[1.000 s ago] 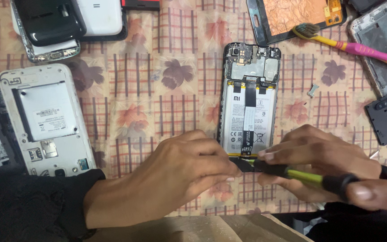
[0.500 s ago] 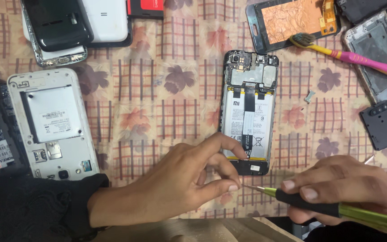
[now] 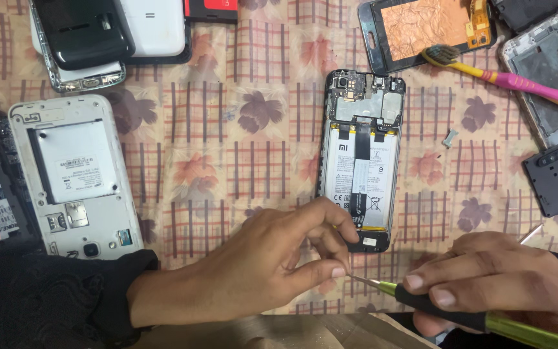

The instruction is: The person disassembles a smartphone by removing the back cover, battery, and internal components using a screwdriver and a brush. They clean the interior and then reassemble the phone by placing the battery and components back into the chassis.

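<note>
- Fingers of the left hand (image 3: 259, 268) are pressed together in a pinch, right at the metal tip of the screwdriver (image 3: 485, 317); if something small sits between them, I cannot tell.
- Right hand (image 3: 505, 278) is closed around the screwdriver, which has a black grip and a yellow-green handle, at the lower right.
- Just above both hands, the opened phone (image 3: 361, 158) lies flat on the desk, back cover off; its white battery shows black printing, and a black strip runs down the middle.
- Farther left lies a white phone body (image 3: 75, 178) with a grey rectangular label on its battery.
- At the upper right lie a pink and yellow toothbrush (image 3: 505, 77) and a screen part with orange backing (image 3: 431, 29).
- Under everything is a checked cloth with flowers (image 3: 227, 129).
</note>
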